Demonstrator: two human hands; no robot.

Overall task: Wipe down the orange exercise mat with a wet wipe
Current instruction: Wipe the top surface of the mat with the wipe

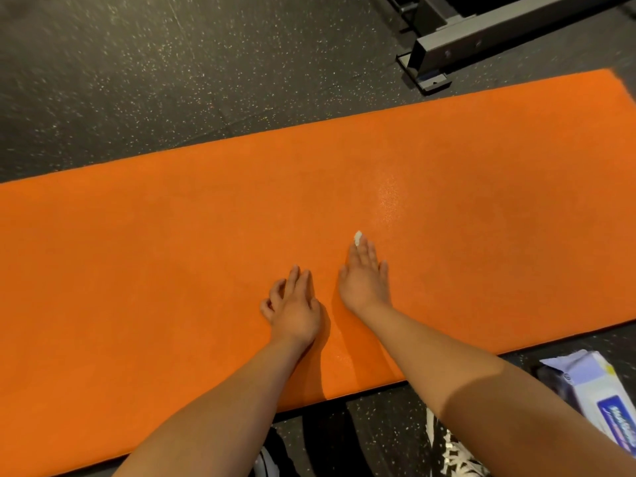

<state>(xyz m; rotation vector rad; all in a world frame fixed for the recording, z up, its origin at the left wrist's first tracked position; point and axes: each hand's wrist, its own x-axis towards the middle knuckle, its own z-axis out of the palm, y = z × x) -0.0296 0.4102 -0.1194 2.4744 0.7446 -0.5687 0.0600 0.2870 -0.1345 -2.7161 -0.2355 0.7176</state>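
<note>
Most of the wipe (358, 238) is hidden under the right hand (364, 280); only a white tip shows past the fingertips. That hand lies flat with straight fingers, pressing the wipe onto the mat (172, 253), a little nearer the near edge than the far one. The left hand (292, 309) rests on the mat just beside it, holding nothing, fingers loosely spread and some slightly bent.

The mat lies on the speckled floor (120, 80), its left end cut off by the picture; its right end shows only at the far corner. A faint sheen (389, 197) lies beyond the wipe. Bare orange stretches left, right and ahead of both hands.

Off the near edge, a pack (592, 383) is partly cut off and blurred. A metal frame (481, 39) stands near the far right corner.
</note>
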